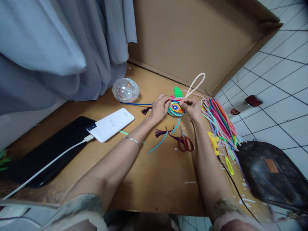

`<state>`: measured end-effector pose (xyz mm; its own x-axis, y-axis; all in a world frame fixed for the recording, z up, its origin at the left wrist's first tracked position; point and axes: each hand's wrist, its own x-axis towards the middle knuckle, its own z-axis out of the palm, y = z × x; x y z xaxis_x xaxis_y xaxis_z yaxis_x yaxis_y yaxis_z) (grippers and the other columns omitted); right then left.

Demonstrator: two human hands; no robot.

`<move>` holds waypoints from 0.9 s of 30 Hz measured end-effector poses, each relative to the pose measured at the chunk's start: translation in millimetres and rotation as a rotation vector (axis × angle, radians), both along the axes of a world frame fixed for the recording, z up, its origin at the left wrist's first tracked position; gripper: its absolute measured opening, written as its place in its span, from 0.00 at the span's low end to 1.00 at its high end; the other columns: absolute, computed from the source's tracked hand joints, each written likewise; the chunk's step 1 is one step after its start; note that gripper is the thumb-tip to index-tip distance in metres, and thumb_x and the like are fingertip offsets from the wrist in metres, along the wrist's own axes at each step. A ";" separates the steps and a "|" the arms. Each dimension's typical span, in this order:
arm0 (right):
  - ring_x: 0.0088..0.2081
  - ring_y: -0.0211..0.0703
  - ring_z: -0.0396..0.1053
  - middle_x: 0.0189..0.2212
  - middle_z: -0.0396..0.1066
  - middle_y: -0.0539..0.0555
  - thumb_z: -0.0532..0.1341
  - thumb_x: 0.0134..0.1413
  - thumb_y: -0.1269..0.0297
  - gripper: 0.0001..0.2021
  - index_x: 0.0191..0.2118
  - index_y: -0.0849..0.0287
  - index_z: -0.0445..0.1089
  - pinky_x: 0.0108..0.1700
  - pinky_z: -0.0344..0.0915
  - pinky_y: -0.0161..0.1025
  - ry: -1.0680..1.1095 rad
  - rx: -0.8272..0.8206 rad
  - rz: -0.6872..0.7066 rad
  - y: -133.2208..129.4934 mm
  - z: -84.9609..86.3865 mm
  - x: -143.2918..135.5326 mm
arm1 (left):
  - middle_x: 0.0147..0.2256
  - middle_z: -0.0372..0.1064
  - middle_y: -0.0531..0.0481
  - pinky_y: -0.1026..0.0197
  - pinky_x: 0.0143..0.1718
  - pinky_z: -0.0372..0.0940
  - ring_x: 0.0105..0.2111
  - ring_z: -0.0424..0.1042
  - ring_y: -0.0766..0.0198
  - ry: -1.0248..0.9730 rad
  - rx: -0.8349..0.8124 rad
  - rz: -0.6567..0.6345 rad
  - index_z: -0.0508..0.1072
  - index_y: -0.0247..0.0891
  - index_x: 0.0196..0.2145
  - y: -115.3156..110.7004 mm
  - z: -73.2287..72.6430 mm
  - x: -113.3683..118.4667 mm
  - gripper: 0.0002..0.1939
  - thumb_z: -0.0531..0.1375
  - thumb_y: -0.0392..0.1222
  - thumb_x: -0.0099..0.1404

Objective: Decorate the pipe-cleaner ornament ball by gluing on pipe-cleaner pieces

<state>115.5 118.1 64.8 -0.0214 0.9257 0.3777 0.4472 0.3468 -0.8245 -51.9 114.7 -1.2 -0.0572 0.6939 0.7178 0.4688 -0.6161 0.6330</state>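
Observation:
A small round craft piece (pixel 176 109), covered in coloured pipe cleaners with an eye-like pattern, sits between my two hands. A dark blue pipe cleaner (pixel 138 104) runs from the left under my left hand (pixel 160 108) and along the top of the piece. My left fingers are closed on it at the piece's left edge. My right hand (pixel 192 108) pinches at the upper right edge, where the blue strand meets my fingertips. A green ridged piece (pixel 178 92) and a cream loop (pixel 196 84) stick up behind. A light blue strand (pixel 176 124) hangs below.
Red-handled scissors (pixel 185 143), a purple tassel (pixel 160 132) and a light blue offcut (pixel 157 144) lie nearby. Pipe cleaners (pixel 223 120), a yellow glue gun (pixel 213 142) and a brown bag (pixel 271 173) are right. A clear bowl (pixel 125 90) and white power bank (pixel 112 124) are left.

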 end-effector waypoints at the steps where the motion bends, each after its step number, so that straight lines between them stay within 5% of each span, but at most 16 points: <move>1: 0.25 0.36 0.64 0.21 0.71 0.48 0.69 0.39 0.64 0.05 0.23 0.59 0.75 0.32 0.64 0.39 0.008 -0.008 0.001 -0.7 0.8 -0.2 | 0.39 0.75 0.45 0.57 0.44 0.68 0.40 0.72 0.59 0.004 0.002 -0.004 0.77 0.38 0.39 -0.4 -0.6 -0.2 0.10 0.55 0.38 0.70; 5: 0.23 0.35 0.62 0.20 0.69 0.47 0.69 0.37 0.64 0.05 0.23 0.60 0.75 0.27 0.61 0.35 0.028 -0.038 0.015 -2.5 2.7 -0.5 | 0.39 0.75 0.45 0.57 0.44 0.68 0.39 0.72 0.59 0.032 0.001 -0.014 0.78 0.37 0.40 -2.8 -2.5 -1.0 0.11 0.55 0.37 0.70; 14: 0.26 0.37 0.63 0.22 0.68 0.48 0.68 0.40 0.68 0.02 0.23 0.60 0.75 0.32 0.64 0.39 0.019 -0.042 -0.006 -1.6 2.0 -0.9 | 0.36 0.74 0.45 0.59 0.40 0.69 0.36 0.73 0.61 0.060 0.065 -0.024 0.79 0.37 0.39 -4.5 -6.3 -0.9 0.11 0.56 0.37 0.70; 27: 0.23 0.35 0.59 0.20 0.68 0.48 0.66 0.35 0.59 0.09 0.23 0.59 0.73 0.28 0.56 0.36 0.073 -0.079 0.049 -1.7 0.5 0.0 | 0.38 0.74 0.44 0.58 0.42 0.69 0.38 0.74 0.60 0.118 0.059 -0.037 0.77 0.38 0.41 -6.4 -8.7 -0.9 0.11 0.54 0.36 0.70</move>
